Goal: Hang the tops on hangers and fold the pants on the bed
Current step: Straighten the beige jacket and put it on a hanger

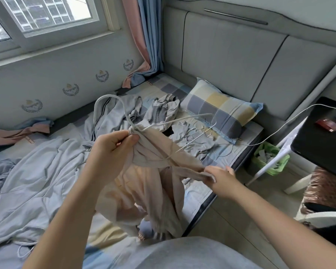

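Observation:
A beige top hangs in the air above the bed, draped from a pale grey wire hanger. My left hand grips the hanger at the base of its hook, together with the bunched neck of the top. My right hand pinches a strap-like edge of the top, pulled out to the right. The hanger's right arm sticks out bare. More grey garments lie crumpled further back on the bed, and a light grey piece is spread at the left.
A checked pillow leans by the padded headboard. More hangers lie on the bed near it. A white cable runs to a dark bedside table. A green bin stands on the floor. Window and curtain are at left.

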Demonstrator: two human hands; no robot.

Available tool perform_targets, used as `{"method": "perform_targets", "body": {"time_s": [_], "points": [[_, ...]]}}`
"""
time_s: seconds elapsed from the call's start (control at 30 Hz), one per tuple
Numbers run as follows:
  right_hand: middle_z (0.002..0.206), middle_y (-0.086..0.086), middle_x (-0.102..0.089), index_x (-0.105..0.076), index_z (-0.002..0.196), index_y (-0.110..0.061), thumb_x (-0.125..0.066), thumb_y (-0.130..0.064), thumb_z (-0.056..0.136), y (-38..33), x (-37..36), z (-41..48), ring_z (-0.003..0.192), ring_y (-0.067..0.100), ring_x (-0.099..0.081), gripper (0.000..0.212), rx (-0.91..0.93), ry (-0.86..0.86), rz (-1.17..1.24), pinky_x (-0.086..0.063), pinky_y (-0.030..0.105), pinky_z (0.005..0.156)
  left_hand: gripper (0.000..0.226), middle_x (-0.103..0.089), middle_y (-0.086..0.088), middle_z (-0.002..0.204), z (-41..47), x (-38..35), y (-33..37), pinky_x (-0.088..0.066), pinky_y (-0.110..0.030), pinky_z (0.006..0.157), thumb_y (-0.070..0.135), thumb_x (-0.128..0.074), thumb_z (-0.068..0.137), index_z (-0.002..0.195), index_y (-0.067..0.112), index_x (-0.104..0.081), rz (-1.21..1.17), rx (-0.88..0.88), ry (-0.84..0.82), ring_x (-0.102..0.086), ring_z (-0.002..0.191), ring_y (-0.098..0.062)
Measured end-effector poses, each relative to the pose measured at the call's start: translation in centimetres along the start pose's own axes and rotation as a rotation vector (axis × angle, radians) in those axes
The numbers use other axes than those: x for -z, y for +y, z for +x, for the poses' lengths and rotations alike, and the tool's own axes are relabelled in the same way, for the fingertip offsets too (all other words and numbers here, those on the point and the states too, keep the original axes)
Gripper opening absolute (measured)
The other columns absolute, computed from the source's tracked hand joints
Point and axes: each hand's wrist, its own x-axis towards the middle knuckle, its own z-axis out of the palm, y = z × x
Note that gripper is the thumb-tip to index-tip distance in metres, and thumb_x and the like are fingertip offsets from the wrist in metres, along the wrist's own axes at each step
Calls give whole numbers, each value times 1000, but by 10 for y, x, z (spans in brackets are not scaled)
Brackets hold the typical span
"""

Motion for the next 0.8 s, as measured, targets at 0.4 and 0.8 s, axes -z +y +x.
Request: {"method": "perform_targets", "body": {"time_s": [0.4,0.8], "points": [[120,-20,-66,-48,83,-45,-46,-9,103,2,61,-13,94,26,-68,41,43,427,367,-56,53,78,39,-34,1,53,-8,3,-13,-25,-20,45,29,-57,100,69,6,-57,293,101,-454,-28,47,-8],[94,-15,-68,-50,88,-29,-48,-25,105,-93,82,-52,84,12,-65,18,457,224,382,-53,42,74,40,-40,6,52,-11,-45,2,-31,-31,52,24,-61,97,61,17,-46,177,-142,-292,-35,51,-11]]}}
